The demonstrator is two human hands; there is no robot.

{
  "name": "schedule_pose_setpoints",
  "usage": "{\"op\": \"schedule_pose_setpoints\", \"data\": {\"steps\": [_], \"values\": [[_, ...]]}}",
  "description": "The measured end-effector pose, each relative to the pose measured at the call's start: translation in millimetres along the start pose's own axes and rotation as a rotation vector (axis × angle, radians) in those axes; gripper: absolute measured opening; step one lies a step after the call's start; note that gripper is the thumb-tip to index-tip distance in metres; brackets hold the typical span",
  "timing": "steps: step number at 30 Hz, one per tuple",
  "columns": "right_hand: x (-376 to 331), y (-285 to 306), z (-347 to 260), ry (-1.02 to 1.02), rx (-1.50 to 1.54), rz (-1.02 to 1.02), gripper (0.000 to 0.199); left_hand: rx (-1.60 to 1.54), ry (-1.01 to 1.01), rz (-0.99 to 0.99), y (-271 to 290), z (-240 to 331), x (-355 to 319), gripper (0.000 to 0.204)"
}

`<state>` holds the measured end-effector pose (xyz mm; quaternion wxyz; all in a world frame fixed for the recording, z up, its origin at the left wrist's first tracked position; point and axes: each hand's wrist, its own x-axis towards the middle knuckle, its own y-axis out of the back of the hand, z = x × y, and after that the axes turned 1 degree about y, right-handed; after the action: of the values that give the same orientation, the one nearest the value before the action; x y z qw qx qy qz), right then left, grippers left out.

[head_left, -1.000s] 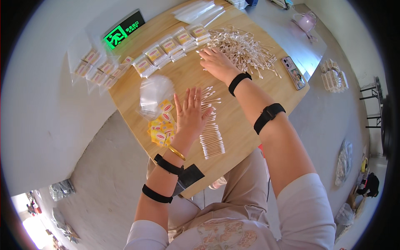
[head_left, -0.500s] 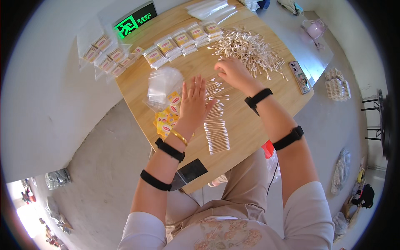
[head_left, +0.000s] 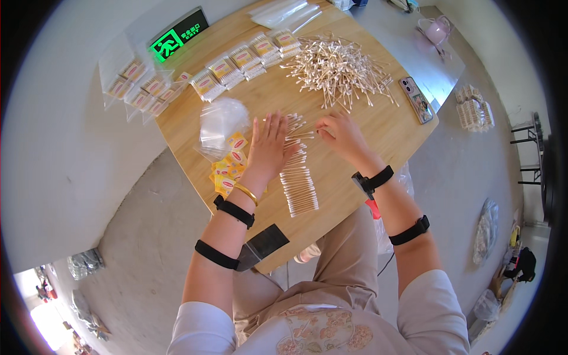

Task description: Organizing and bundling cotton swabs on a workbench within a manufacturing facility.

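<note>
Left hand point(head_left: 270, 145): flat, fingers slightly apart, thumb hiding part of the cotton-swab row point(head_left: 300, 192) on the wooden table point(head_left: 336, 183). Right hand point(head_left: 344, 136): fingers curled, near the row's far end; any swab between them, cannot tell. Yellow cards point(head_left: 223, 174): partly hidden by the left wrist. Swab heap point(head_left: 343, 68): tangled, individual pieces indistinct.

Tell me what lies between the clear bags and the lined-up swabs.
In the head view, the left hand lies between the clear bags and the lined-up swabs.

The swabs point(head_left: 300, 192) are white, the cards point(head_left: 226, 176) yellow, white and red, the bench point(head_left: 334, 192) tan with wood grain, the bangle point(head_left: 247, 193) gold.
</note>
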<state>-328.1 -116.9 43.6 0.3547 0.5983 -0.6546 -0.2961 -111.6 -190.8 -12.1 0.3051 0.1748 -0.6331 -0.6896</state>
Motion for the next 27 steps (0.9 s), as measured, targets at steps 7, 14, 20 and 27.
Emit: {"op": "schedule_pose_setpoints", "data": {"steps": [7,14,20,27], "values": [[-18,7,15,-0.09,0.049,0.101,0.01,0.054,0.131,-0.067,4,0,9,0.081],[-11,11,19,-0.084,-0.053,0.163,0.01,0.062,0.101,-0.056,2,6,3,0.081],[-9,-1,11,-0.064,-0.03,0.056,0.015,0.032,0.015,-0.065,3,6,-2,0.079],[-18,-4,10,-0.068,-0.022,0.078,0.015,0.118,0.032,-0.031,7,4,-1,0.078]]}}
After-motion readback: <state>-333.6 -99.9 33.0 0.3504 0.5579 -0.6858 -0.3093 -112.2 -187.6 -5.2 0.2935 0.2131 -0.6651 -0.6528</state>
